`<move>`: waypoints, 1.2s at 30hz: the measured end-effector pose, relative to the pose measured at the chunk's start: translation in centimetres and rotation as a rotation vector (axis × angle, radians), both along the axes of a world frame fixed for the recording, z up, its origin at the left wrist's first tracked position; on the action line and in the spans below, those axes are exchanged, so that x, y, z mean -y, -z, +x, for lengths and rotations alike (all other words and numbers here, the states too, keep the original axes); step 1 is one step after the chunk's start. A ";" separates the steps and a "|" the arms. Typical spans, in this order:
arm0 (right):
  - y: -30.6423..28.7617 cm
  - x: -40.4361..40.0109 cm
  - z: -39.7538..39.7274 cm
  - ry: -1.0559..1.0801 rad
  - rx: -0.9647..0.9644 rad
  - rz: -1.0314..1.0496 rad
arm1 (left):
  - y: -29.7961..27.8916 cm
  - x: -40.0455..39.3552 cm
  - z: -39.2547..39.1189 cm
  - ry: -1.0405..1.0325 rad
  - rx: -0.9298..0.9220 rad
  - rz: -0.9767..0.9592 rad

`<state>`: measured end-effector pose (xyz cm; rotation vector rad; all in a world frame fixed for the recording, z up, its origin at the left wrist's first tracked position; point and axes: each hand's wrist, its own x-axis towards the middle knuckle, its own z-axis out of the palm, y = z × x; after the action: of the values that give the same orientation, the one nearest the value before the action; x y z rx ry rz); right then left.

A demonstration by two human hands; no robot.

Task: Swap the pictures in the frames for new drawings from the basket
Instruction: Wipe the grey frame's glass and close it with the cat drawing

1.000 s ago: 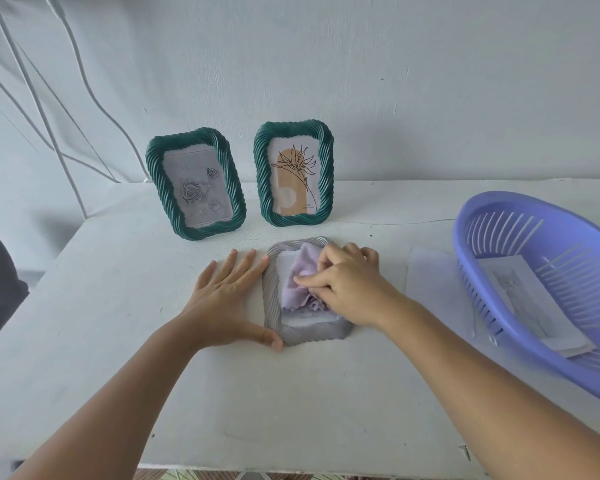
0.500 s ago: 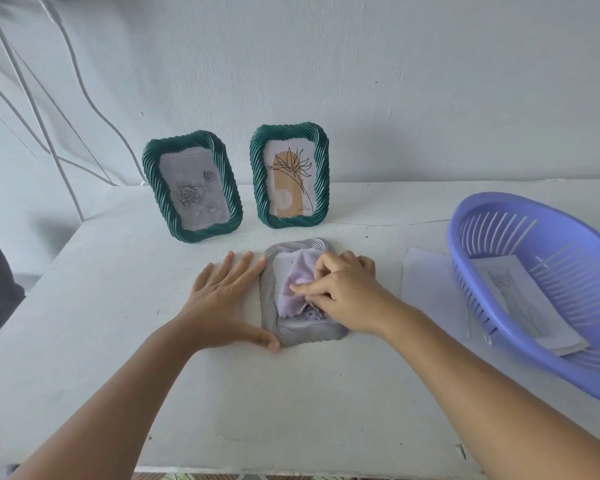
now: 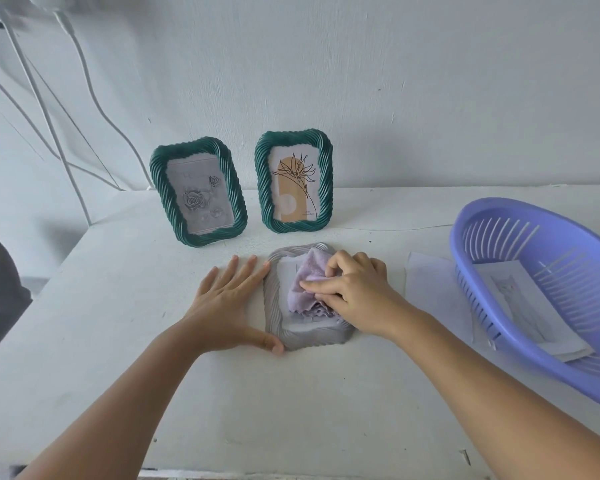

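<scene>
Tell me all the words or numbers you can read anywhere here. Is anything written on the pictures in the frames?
No text here can be read.
Right green frame's flower picture: a tiny line of print at its lower right corner, too small to read.
Left green frame's rose picture: faint marks near its top, too blurred to tell whether they are words.
Drawing in the purple basket: only a pale sketch, no letters visible.

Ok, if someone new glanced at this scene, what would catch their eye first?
Probably the right hand pressing a lilac cloth onto a grey frame lying flat mid-table, the left hand flat beside it. Next, two green frames standing against the wall, and the purple basket with drawings at right.
</scene>
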<state>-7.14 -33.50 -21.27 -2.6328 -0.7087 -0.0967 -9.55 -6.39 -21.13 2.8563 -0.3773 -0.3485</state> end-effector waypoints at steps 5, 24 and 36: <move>-0.4 0.5 -0.5 0.048 -0.054 0.022 | -0.4 -0.4 0.3 0.000 -0.068 -0.045; -0.5 1.9 -0.3 0.152 -0.123 -0.164 | -3.2 8.8 1.6 -0.238 0.046 -0.326; -0.5 0.7 0.9 0.275 -0.191 0.023 | -2.5 -1.2 -0.7 -0.415 0.164 -0.468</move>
<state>-6.26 -34.24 -20.78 -2.6570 -0.2786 0.0672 -10.22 -5.15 -18.58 2.4200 0.1035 0.0505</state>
